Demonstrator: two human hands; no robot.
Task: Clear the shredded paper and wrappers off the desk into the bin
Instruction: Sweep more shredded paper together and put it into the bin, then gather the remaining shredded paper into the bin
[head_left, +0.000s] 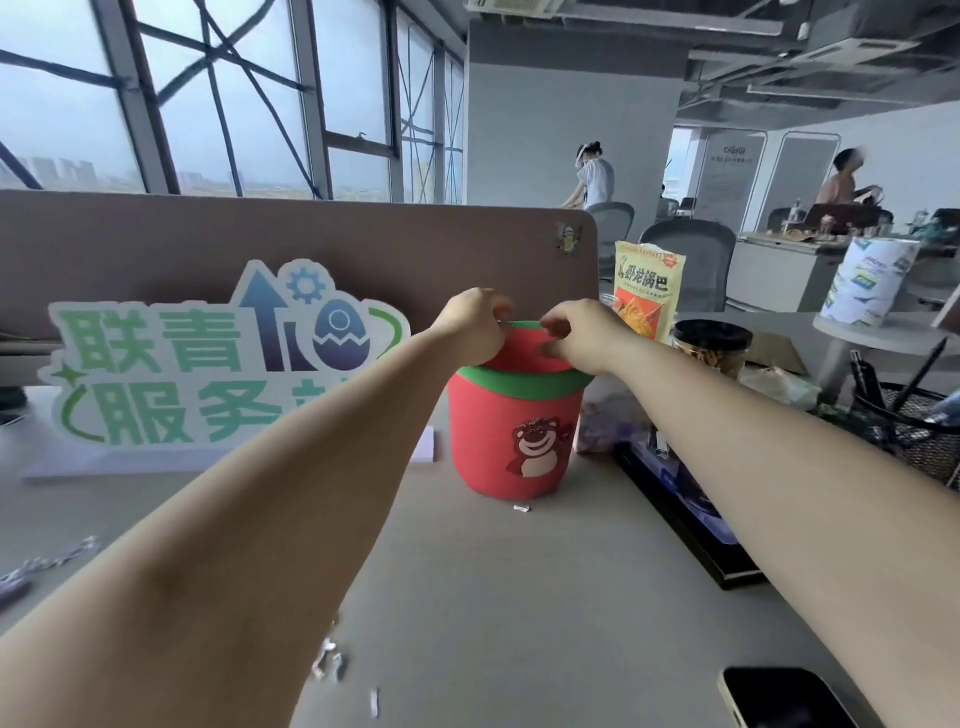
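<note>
Here, in the head view, I see both bare arms reaching forward over the grey surface (519, 597) to a red bin (511, 447) with a green rim and a bear picture, which stands upright near the middle. The left hand (475, 325) and right hand (576, 338) meet just above the bin's mouth, fingers curled with their tips drawn together; I cannot tell whether they pinch anything. Shredded paper bits (327, 660) lie near the front edge beside the left forearm, one scrap (522, 508) just in front of the bin, more shreds (49, 564) at far left. A green-lettered sign (223, 374) stands left of the bin; a dark phone (779, 699) lies at lower right.
</note>
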